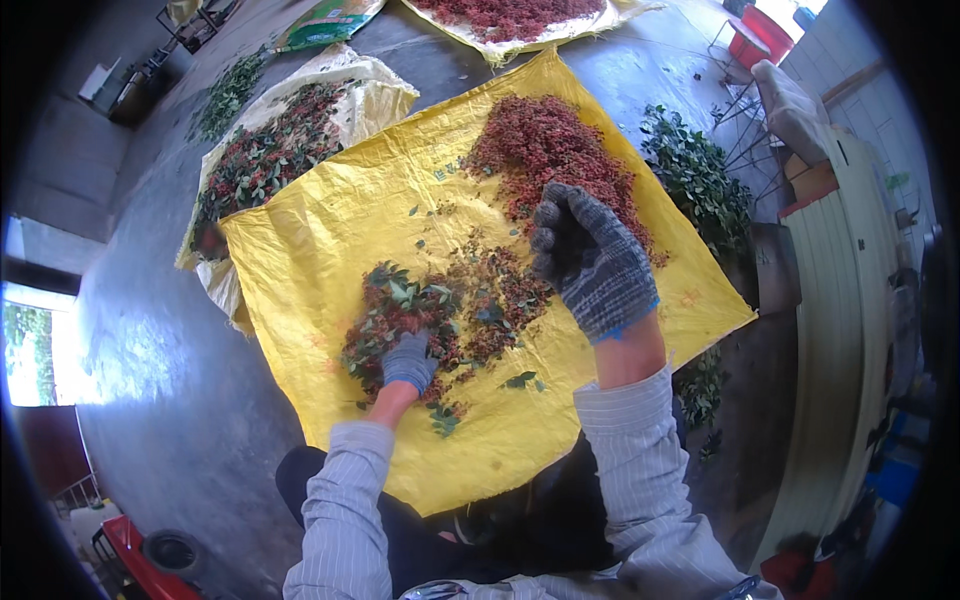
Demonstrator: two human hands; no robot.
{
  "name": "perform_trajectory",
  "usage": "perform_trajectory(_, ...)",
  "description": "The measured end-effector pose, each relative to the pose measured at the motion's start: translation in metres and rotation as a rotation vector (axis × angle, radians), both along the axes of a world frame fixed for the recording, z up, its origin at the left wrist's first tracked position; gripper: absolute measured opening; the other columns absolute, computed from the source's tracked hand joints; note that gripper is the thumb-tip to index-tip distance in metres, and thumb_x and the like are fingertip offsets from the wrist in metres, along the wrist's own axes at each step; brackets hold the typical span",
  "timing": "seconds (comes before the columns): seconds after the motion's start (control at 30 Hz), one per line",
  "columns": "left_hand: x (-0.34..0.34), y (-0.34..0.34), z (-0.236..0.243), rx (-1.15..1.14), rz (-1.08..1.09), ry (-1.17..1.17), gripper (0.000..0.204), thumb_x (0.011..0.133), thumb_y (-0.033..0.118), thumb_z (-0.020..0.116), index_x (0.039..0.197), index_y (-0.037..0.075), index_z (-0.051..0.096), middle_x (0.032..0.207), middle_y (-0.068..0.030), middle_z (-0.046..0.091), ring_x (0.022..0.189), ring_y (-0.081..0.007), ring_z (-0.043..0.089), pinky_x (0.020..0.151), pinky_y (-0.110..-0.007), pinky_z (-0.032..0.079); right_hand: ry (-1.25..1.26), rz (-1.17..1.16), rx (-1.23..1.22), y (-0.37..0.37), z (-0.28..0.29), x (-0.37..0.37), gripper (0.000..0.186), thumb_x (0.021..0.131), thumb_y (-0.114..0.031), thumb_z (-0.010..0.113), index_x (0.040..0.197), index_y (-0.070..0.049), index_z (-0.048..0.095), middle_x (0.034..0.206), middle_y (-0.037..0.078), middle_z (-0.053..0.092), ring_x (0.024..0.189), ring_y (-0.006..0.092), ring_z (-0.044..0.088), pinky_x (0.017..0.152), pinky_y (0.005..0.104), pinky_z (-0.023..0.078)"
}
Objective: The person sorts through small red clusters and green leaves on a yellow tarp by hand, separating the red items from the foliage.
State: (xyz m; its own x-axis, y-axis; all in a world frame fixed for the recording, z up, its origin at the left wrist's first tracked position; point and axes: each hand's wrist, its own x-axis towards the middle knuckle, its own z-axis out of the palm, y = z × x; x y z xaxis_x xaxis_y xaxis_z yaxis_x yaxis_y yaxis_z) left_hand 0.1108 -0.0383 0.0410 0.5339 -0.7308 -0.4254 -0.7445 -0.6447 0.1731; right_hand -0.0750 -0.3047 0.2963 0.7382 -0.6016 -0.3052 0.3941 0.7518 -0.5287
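A yellow woven sheet (pixel 290 260) lies before me on the floor. On its middle left rests a pile of leafy sprigs with small red berries (pixel 400 295), and my left hand (pixel 408 360), in a grey knitted glove, is pushed into the near side of it. The leaves and berries hide those fingertips. Raised above the sheet, right of that pile, is my right hand (pixel 595 262) in a darker grey glove. Its fingers are curled in; whatever they hold, if anything, does not show. Behind it sits a large heap of picked red berries (pixel 545 150), resembling Sichuan peppercorns.
A white sack (pixel 375 80) with leafy berry sprigs lies at the far left. Another sheet with red berries (pixel 515 20) is at the back, beside a green bag (pixel 325 25). Cut green leaves (pixel 695 170) lie along the right, near a long pale panel (pixel 835 330).
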Motion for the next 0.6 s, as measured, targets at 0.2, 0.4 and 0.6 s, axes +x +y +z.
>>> perform_trajectory(0.2,-0.037,0.059,-0.047,-0.321,0.147,-0.066,0.043,0.084,0.015,0.064,0.126,0.008,0.072,0.120,-0.0189,0.071,0.114,-0.0369,0.068,0.100,-0.045,0.054,-0.092,-0.080,0.056,-0.026,-0.003,-0.020,0.026,0.108,-0.028,0.062,0.124,-0.010,0.070,0.101,0.002,0.072,0.084,0.0182,0.068,0.069,0.0336,0.057)
perform_trajectory(0.4,-0.109,0.063,-0.002,-0.621,0.459,0.047,0.037,0.083,0.015,0.075,0.118,0.004,0.072,0.113,-0.0184,0.072,0.108,-0.0363,0.069,0.098,-0.043,0.054,-0.189,-0.152,0.102,-0.049,0.001,-0.054,0.025,0.110,-0.026,0.058,0.124,-0.009,0.070,0.099,0.003,0.072,0.081,0.0184,0.068,0.067,0.0334,0.057)
perform_trajectory(0.6,-0.107,0.096,-0.021,-0.067,0.139,0.219,0.037,0.088,0.020,0.073,0.123,0.007,0.074,0.117,-0.0213,0.074,0.108,-0.0375,0.072,0.098,-0.044,0.055,-0.200,-0.138,0.096,-0.057,-0.001,-0.048,0.026,0.110,-0.026,0.058,0.125,-0.009,0.070,0.100,0.004,0.073,0.081,0.0198,0.069,0.069,0.0357,0.059)
